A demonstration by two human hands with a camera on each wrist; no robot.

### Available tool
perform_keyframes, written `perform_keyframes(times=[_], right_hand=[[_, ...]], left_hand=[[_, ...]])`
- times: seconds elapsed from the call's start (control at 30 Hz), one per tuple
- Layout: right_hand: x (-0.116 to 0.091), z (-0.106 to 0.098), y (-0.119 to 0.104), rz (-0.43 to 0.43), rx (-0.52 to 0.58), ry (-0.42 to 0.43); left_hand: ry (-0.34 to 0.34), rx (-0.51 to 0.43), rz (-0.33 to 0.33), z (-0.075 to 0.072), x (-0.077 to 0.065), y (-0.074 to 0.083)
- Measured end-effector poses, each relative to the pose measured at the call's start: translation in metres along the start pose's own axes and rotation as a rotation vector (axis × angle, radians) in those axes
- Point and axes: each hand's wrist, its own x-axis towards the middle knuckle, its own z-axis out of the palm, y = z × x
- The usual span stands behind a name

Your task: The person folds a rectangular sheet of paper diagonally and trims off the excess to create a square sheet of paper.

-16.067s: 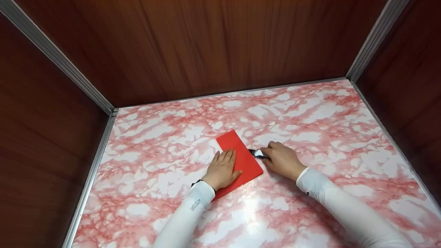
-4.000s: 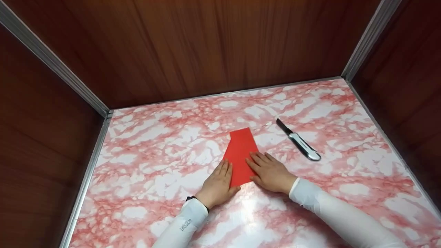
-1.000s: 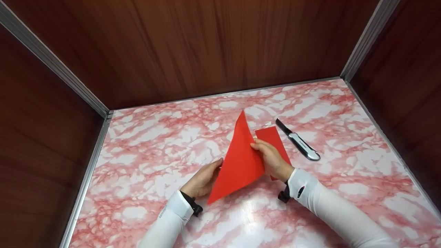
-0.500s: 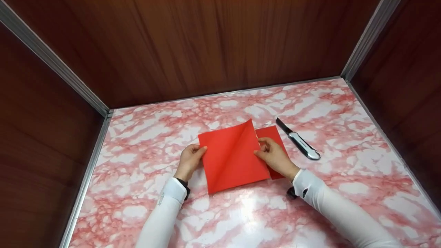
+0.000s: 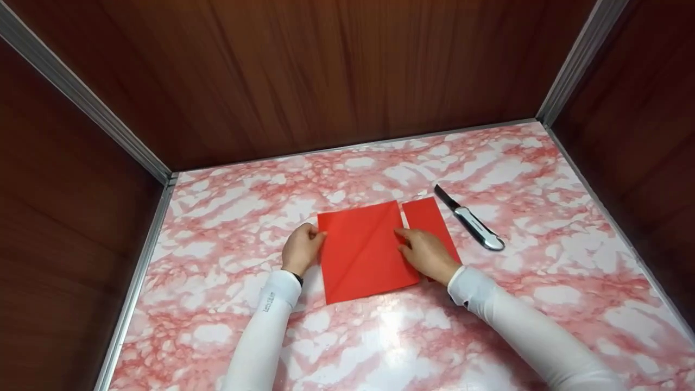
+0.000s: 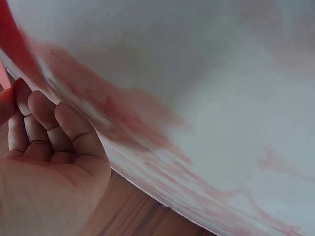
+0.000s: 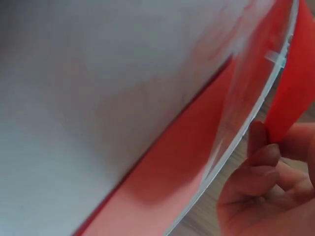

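Observation:
A square of red paper (image 5: 361, 252) with a diagonal crease lies almost flat between the hands. At its left edge, my left hand (image 5: 301, 250) pinches the paper between thumb and curled fingers. My right hand (image 5: 431, 255) grips the opposite edge; in the right wrist view that hand (image 7: 270, 172) has the sheet (image 7: 295, 78) between thumb and fingertips. Under and beside the right hand lies a narrow red paper strip (image 5: 429, 217), partly covered by it. The left wrist view shows the left hand (image 6: 54, 132) with fingers curled and only a sliver of red paper by the fingertips.
A utility knife (image 5: 478, 228) with its dark blade out lies to the right of the strip, blade toward the back. The red-and-white marbled table (image 5: 244, 206) is bounded by brown wood panels (image 5: 326, 70) at the back and both sides, with metal trim along the edges.
The folded red paper has been opened out into a square and lowered toward the table. Long before, the right hand held the knife; it now lies aside, and a separate strip shows.

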Motion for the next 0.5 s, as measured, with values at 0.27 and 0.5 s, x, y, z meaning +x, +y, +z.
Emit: perform_keyframes(times=[0.27, 0.5], right_hand=[[0.004, 0.005, -0.002, -0.028, -0.152, -0.036], [0.005, 0.004, -0.003, -0.037, -0.194, -0.046]], left_hand=[[0.022, 0.118, 0.024, 0.008, 0.004, -0.001], [0.033, 0.175, 0.053, 0.012, 0.005, -0.001]])
